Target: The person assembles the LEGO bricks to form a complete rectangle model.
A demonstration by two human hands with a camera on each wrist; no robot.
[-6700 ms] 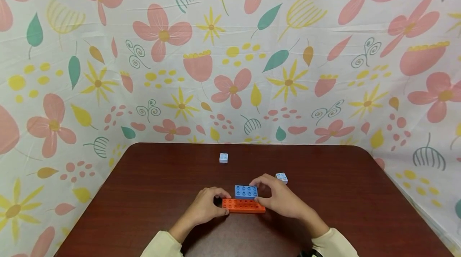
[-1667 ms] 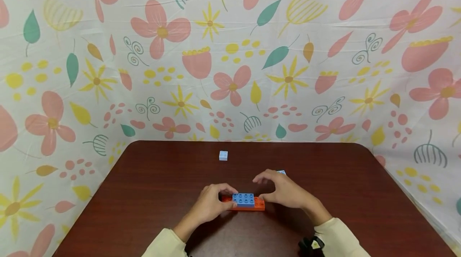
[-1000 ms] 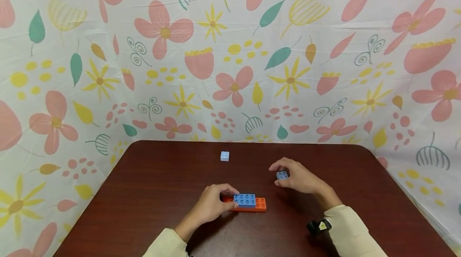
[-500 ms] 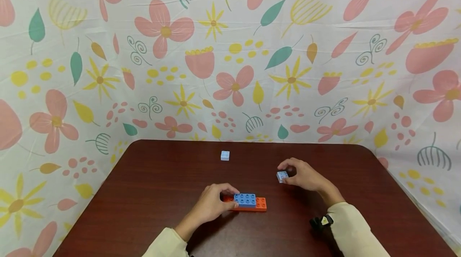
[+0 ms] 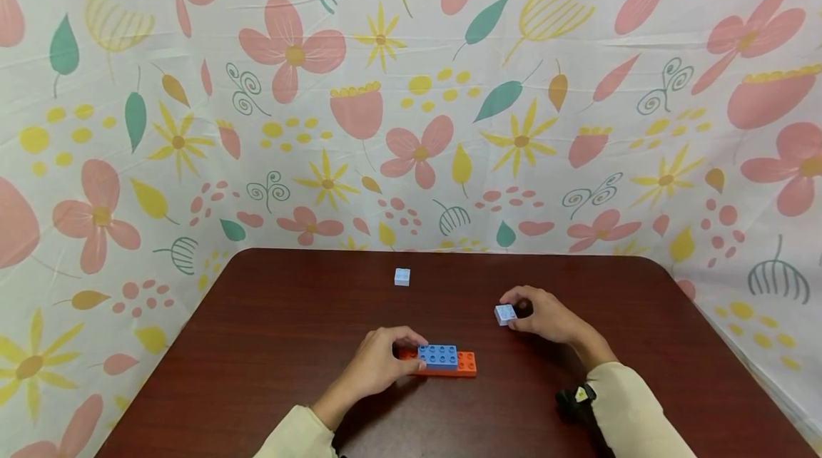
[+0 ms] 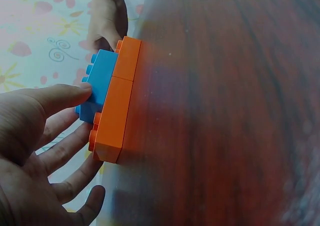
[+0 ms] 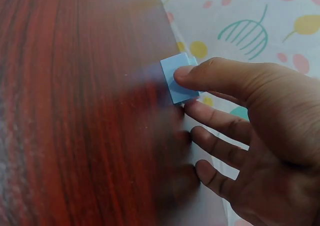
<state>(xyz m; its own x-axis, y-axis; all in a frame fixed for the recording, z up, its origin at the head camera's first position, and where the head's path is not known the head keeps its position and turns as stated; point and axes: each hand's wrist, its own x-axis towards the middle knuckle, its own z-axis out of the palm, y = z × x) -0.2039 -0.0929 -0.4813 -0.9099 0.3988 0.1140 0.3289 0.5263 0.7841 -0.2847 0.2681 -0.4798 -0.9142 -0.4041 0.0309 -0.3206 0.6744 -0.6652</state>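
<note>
A blue toy brick (image 5: 439,356) sits on top of a long orange base (image 5: 467,364). A seam in the left wrist view splits the orange base (image 6: 115,116) into two bricks end to end. My left hand (image 5: 375,367) holds the blue brick at its left end, thumb on the near side and fingers behind. Farther right, my right hand (image 5: 546,317) pinches a small light-blue brick (image 5: 504,314) at the table. The thumb lies on that brick's (image 7: 172,78) near face in the right wrist view, with the index finger partly hidden behind.
Another small light-blue brick (image 5: 402,277) stands near the back of the dark brown table (image 5: 289,315). A flower-printed cloth (image 5: 417,87) hangs behind the table and along its sides.
Earlier, my right hand held the blue brick over the orange base; it now sits on it. My left hand shifted onto the blue brick, and the right moved back and right to the light-blue brick.
</note>
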